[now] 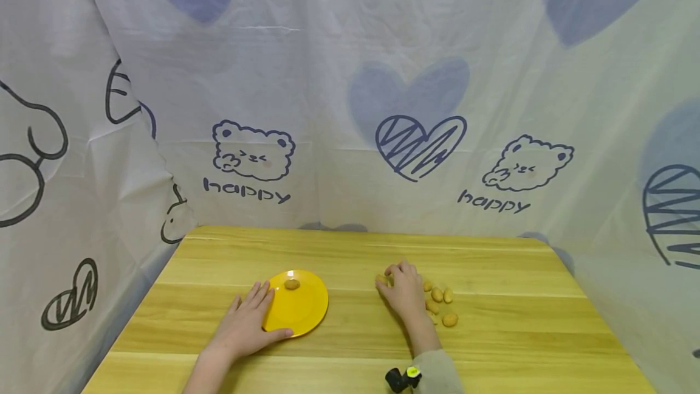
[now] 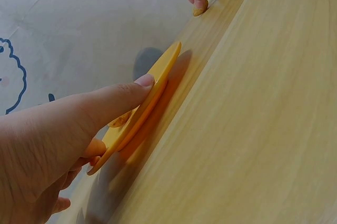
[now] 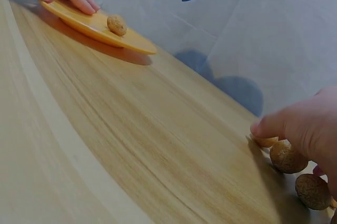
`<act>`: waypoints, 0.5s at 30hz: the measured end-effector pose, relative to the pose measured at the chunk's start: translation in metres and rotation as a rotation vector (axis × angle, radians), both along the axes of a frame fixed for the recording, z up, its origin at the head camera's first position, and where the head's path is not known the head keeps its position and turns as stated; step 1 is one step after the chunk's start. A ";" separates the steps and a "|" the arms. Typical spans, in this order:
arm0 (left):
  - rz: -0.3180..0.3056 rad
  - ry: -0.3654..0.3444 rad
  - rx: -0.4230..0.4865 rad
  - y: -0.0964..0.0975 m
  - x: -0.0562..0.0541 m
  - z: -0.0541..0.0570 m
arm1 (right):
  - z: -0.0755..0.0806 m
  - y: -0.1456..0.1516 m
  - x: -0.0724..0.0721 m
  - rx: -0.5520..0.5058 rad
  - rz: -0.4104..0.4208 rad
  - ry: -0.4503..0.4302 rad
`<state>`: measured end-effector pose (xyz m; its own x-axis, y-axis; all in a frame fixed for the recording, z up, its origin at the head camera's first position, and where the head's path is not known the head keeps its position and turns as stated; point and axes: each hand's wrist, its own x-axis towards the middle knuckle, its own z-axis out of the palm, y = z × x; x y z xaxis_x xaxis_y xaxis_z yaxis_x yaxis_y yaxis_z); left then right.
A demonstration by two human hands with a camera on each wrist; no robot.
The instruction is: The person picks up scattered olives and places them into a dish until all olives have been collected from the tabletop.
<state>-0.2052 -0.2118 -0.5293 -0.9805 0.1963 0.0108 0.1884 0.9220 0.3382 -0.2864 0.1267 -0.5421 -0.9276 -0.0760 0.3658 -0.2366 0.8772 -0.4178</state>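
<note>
A yellow plate [image 1: 306, 309] lies on the table, and one brown, rough, oval nut [image 1: 292, 284] sits towards its far side. My left hand [image 1: 246, 321] rests on the plate's left edge with fingers spread. In the left wrist view its thumb lies straight across the near rim. My right hand [image 1: 406, 297] is to the right of the plate, with thumb and index finger at another nut [image 1: 381, 279] on the table, seemingly pinching it. The right wrist view shows the thumb partly covering that nut [image 3: 266, 142].
Several more nuts [image 1: 437, 295] lie loosely grouped right of my right hand, some partly hidden by the wrist. A wooden table [image 1: 350, 345] carries everything. Behind it hangs a pale printed cloth [image 1: 339, 108]. A small black device [image 1: 399, 380] sits by the right sleeve.
</note>
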 end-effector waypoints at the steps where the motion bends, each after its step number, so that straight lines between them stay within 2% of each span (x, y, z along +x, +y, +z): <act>1: 0.000 0.000 -0.001 0.000 0.000 0.000 | 0.000 0.000 0.000 0.005 -0.001 -0.002; 15: -0.001 -0.003 0.003 0.000 0.000 -0.001 | -0.001 0.001 -0.001 0.040 0.001 -0.009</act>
